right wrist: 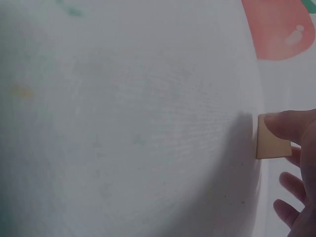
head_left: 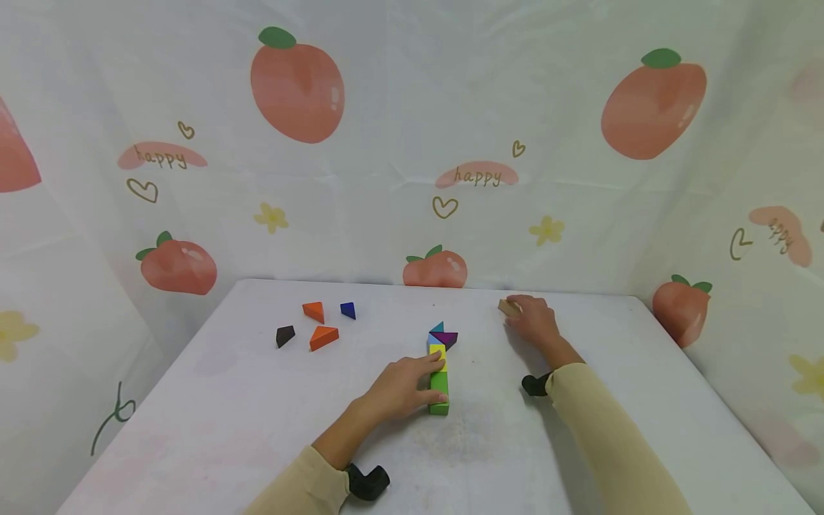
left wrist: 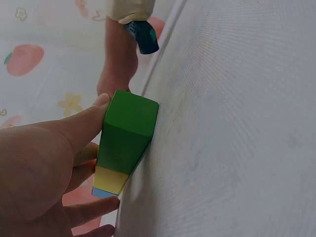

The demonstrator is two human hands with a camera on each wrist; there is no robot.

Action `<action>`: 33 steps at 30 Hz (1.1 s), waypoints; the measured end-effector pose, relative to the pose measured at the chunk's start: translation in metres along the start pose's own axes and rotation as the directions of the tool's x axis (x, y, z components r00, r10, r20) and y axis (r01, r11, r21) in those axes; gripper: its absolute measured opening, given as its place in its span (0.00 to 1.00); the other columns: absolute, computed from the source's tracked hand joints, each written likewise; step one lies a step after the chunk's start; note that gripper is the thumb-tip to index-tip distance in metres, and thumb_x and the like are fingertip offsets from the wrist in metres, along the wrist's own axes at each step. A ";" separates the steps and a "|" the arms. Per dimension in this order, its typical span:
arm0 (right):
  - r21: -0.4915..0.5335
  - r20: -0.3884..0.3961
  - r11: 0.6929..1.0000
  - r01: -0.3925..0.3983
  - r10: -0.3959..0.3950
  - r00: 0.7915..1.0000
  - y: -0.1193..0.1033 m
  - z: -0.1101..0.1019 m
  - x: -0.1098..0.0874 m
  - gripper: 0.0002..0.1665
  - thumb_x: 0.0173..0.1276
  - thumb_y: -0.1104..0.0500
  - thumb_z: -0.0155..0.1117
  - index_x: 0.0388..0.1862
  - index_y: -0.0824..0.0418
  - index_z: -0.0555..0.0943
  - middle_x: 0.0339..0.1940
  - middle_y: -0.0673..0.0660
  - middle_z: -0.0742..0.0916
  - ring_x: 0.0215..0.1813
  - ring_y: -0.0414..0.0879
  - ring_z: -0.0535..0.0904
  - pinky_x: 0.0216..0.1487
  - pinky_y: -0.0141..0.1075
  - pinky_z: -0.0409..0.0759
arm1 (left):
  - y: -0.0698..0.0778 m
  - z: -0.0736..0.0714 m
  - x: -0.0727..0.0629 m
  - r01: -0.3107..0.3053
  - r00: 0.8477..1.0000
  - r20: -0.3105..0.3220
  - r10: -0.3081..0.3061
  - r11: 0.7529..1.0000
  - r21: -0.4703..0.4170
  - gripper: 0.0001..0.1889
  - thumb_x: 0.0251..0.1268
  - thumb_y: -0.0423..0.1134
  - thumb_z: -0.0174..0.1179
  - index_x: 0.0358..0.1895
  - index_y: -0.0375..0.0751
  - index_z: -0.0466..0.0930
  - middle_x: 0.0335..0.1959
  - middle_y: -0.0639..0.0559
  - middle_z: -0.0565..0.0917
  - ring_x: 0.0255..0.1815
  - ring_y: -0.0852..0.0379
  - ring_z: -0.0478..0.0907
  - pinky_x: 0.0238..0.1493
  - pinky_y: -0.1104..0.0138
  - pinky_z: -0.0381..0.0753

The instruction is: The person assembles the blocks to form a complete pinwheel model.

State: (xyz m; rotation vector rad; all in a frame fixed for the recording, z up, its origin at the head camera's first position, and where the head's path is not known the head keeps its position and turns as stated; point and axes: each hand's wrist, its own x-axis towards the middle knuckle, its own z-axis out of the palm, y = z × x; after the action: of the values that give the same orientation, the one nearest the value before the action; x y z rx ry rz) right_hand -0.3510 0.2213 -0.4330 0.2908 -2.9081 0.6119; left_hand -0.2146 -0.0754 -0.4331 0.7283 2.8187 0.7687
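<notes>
In the head view, my left hand (head_left: 402, 386) rests on a row of blocks, its thumb on the green block (head_left: 439, 385) and its forefinger on the yellow block (head_left: 438, 350). Light blue, teal and purple (head_left: 445, 339) triangular blocks adjoin the row's far end. The left wrist view shows the green block (left wrist: 129, 118) close up, with the thumb at its edge and the other fingers loosely extended alongside. Near the table's back edge, my right hand (head_left: 534, 320) pinches a plain wooden block (head_left: 508, 308). That block (right wrist: 272, 140) also shows between thumb and fingers in the right wrist view.
Left of the row lie two orange triangular blocks (head_left: 324, 337), a dark blue block (head_left: 348, 310) and a black block (head_left: 285, 336). A white table (head_left: 212, 422) carries everything. Behind it hangs a curtain (head_left: 386, 107) printed with peaches.
</notes>
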 end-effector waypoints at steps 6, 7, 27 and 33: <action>-0.023 -0.016 1.000 0.010 -0.011 1.000 0.004 0.001 -0.001 0.26 0.64 0.63 0.65 0.62 0.65 0.76 0.62 0.68 0.78 0.57 0.68 0.71 0.54 0.60 0.68 | -0.001 0.000 0.001 0.005 1.000 0.004 -0.005 1.000 -0.006 0.35 0.60 0.58 0.64 0.70 0.52 0.70 0.71 0.59 0.67 0.69 0.50 0.65 0.64 0.51 0.68; -0.029 -0.021 0.999 0.015 -0.016 1.000 0.005 0.001 -0.001 0.26 0.64 0.63 0.64 0.62 0.65 0.77 0.62 0.68 0.78 0.57 0.68 0.71 0.54 0.60 0.68 | -0.001 0.001 0.001 0.006 1.000 0.005 -0.006 1.000 -0.008 0.35 0.60 0.58 0.64 0.70 0.52 0.70 0.71 0.59 0.67 0.69 0.51 0.65 0.64 0.51 0.68; -0.073 -0.028 0.995 0.063 -0.065 0.998 0.004 -0.003 -0.002 0.23 0.65 0.63 0.65 0.59 0.65 0.80 0.57 0.69 0.81 0.55 0.67 0.74 0.56 0.59 0.69 | 0.000 0.000 0.000 -0.002 1.000 -0.003 0.002 1.000 -0.008 0.35 0.61 0.57 0.64 0.70 0.51 0.70 0.71 0.59 0.67 0.69 0.51 0.65 0.64 0.52 0.67; -0.081 -0.035 0.993 0.080 -0.083 0.996 0.002 -0.002 -0.001 0.22 0.64 0.63 0.66 0.57 0.66 0.81 0.55 0.69 0.82 0.53 0.66 0.76 0.54 0.58 0.71 | 0.000 0.000 0.000 0.002 1.000 0.003 -0.002 1.000 -0.008 0.35 0.61 0.58 0.64 0.70 0.52 0.70 0.71 0.59 0.67 0.70 0.51 0.65 0.64 0.51 0.67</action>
State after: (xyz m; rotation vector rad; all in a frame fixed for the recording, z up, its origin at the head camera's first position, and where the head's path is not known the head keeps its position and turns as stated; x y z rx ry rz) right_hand -0.3503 0.2241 -0.4319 0.3815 -2.8585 0.4826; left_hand -0.2147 -0.0757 -0.4329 0.7244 2.8110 0.7776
